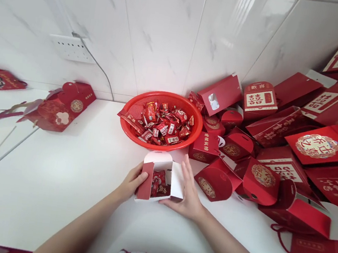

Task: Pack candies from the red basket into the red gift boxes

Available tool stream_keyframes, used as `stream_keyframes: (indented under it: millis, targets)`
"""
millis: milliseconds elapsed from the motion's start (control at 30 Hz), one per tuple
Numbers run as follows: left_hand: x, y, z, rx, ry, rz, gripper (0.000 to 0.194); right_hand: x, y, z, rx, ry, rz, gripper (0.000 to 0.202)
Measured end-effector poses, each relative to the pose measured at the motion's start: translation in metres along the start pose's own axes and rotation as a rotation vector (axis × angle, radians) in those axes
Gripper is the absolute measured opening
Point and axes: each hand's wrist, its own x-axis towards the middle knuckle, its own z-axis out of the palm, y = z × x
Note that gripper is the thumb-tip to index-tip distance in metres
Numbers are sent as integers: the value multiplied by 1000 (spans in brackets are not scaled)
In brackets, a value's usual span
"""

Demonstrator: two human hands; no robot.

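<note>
A small red candy box point(144, 186) with a white inside stands upright on the table, its top flaps folded out. Several red-wrapped candies point(159, 183) lie in it. My left hand point(132, 183) grips the box's left side, thumb on the red flap. My right hand point(189, 197) is open against the right white flap, fingers stretched upward and thumb along the near edge. Just behind the box, a red plastic basket point(127, 132) holds many wrapped candies point(164, 126).
Red gift boxes point(262, 175) are heaped on the right, reaching close to my right hand. At the left lie a red box point(65, 105) with ribbons and a red packet point(1, 79). A tiled wall point(162, 37) with a socket strip point(72, 49) and cable borders the white table point(80, 172).
</note>
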Motion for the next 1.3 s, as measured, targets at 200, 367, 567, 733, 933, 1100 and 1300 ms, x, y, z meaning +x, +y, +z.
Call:
stream_keyframes:
  millis: [200,367,567,733,933,1100,1300]
  targets:
    - [0,5,1,28,71,58,40,-4,-2,7,-22,126,26,141]
    - [0,7,-2,95,78,87,34,-1,6,1,49,-65,-109,138]
    - [3,1,-4,10,20,100,37,8,7,-6,-59,-244,-293,122]
    - [7,-2,-4,-78,-9,77,39,10,10,-7,-2,-209,-248,97]
    - [7,0,-4,-126,-18,83,48,11,9,-6,48,-191,-222,81]
    - [1,2,-3,-109,-97,57,57,9,-1,-6,166,-133,-168,66]
    - [-1,1,-3,49,-126,131,50,1,-19,7,294,45,97,49]
